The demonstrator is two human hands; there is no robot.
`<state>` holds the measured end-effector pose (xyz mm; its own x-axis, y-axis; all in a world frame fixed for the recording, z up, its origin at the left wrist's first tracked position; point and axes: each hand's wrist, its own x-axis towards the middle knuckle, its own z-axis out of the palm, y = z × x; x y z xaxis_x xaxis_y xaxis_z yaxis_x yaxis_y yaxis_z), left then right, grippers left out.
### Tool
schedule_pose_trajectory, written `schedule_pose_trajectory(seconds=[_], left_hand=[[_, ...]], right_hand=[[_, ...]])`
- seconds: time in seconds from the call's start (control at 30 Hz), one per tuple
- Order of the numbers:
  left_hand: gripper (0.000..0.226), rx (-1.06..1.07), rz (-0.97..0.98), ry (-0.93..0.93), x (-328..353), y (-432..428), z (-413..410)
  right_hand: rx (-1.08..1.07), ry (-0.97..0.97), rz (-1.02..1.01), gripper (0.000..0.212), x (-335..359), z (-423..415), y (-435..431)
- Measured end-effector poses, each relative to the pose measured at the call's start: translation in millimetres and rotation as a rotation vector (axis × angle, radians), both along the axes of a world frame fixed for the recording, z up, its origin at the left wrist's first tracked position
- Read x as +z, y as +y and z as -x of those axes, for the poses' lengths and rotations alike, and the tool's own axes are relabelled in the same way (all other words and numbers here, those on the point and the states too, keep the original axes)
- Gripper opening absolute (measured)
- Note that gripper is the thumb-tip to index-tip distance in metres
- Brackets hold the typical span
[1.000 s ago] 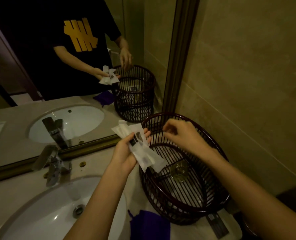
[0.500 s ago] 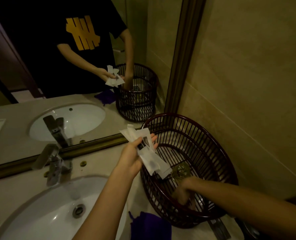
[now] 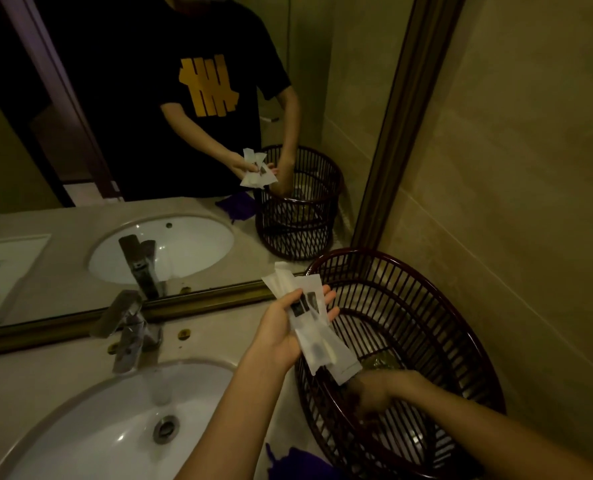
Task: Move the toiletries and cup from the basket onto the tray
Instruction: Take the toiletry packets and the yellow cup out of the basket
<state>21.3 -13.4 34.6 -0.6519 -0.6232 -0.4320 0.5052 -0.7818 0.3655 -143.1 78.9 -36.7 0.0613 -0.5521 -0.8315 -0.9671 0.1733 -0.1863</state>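
Note:
My left hand (image 3: 277,336) is closed on a bunch of white toiletry packets (image 3: 317,341) and holds them just above the left rim of the dark slatted basket (image 3: 461,317). My right hand (image 3: 371,393) is down inside the basket near its floor. It is blurred, so its grip is unclear. A clear glass cup (image 3: 381,362) lies in the basket just beyond that hand. A white tray (image 3: 9,261) shows only as a reflection at the mirror's left edge.
The basket stands on the stone counter against the tiled wall (image 3: 513,202) on the right. A white sink (image 3: 80,431) with a chrome faucet (image 3: 128,327) lies to the left. A purple cloth (image 3: 298,462) sits at the basket's near side. The mirror (image 3: 80,150) runs along the back.
My right hand went from the basket's far rim down into the basket and now sits low inside it. My left hand kept hold of the packets and barely moved.

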Motion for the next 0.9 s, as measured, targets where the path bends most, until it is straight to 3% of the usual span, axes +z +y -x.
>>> schedule_pose_trajectory(seconds=[0.1,0.3,0.5,0.63,0.77,0.9], left_hand=[[0.044,0.02,-0.022,0.028,2,-1,-3],[0.054,0.012,-0.018,0.026,4,-2,1],[0.053,-0.009,0.009,0.093,7,2,7],[0.052,0.016,-0.028,0.146,9,6,4],[0.058,-0.044,-0.033,0.113,10,10,-1],[0.049,-0.006,-0.015,0.07,11,12,-1]], right_hand=[[-0.107,-0.091,0.26,0.016,31,28,-8],[-0.483,-0.295,0.889,0.019,116,41,-11],[-0.451,-0.515,0.979,0.012,153,-17,-31],[-0.33,-0.409,1.057,0.01,136,-44,-46],[-0.17,-0.112,1.211,0.02,116,-49,-50],[-0.361,-0.188,1.26,0.017,122,-28,-47]])
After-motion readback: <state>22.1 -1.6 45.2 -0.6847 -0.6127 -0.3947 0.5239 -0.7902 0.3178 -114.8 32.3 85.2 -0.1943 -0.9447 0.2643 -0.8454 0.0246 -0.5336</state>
